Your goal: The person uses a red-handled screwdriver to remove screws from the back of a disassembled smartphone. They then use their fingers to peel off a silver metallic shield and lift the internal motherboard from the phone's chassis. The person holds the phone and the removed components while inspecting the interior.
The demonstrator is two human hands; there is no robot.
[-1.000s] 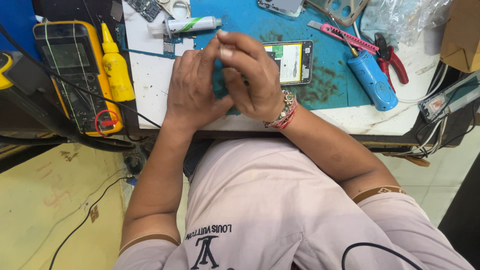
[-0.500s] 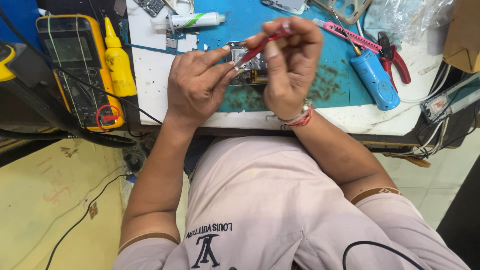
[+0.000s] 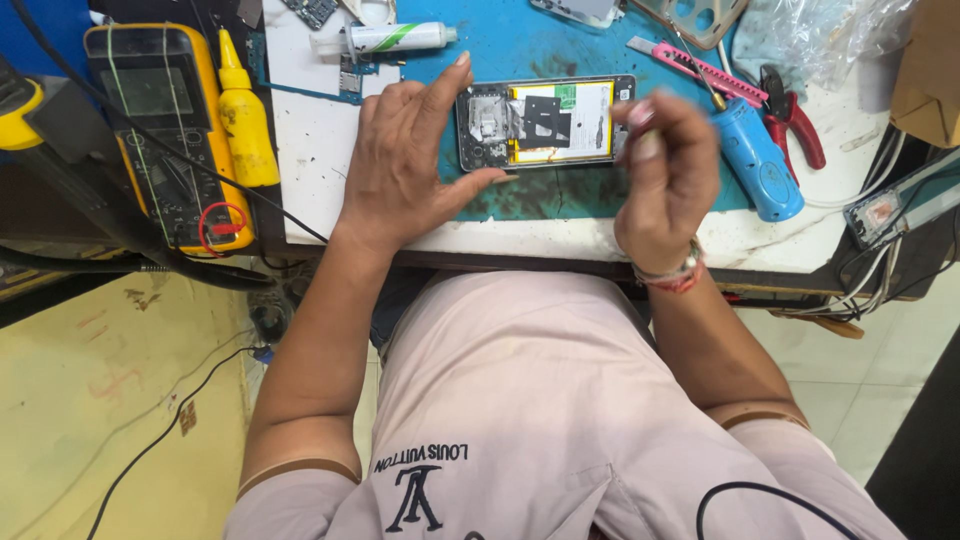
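Head view, the only one. Found an opened phone (image 3: 545, 122) lying flat on the blue mat (image 3: 520, 205) in the upper middle of the frame, back cover off, with a yellow block and dark metal plates laid bare.

Kept the left hand (image 3: 410, 165) spread and released, not clenched: forefinger tip against the phone's upper left corner, thumb tip along its lower left edge, palm down on the mat just beside it. So bracketed the phone's left end without closing round it.

Held the right hand (image 3: 665, 185) curled at the phone's right end, fingers pinched on what looked like a thin tool (image 3: 640, 112) with a pinkish tip. Too blurred to tell its kind, or whether the tip touched the phone.

Left a yellow meter (image 3: 165, 130) and a yellow bottle (image 3: 243, 115) at upper left, a white tube (image 3: 395, 38) at the top, and a blue cylinder (image 3: 755, 160), red pliers (image 3: 795, 125) and a pink cutter (image 3: 690, 65) at upper right, all apart from the phone.

Judged the risks thus: with only two fingertips steadying one end, could slide or pivot on the mat under a push from the right. Could also gouge the yellow block or a thin cable with a slipped tip. Might nudge the blue cylinder with the right wrist.
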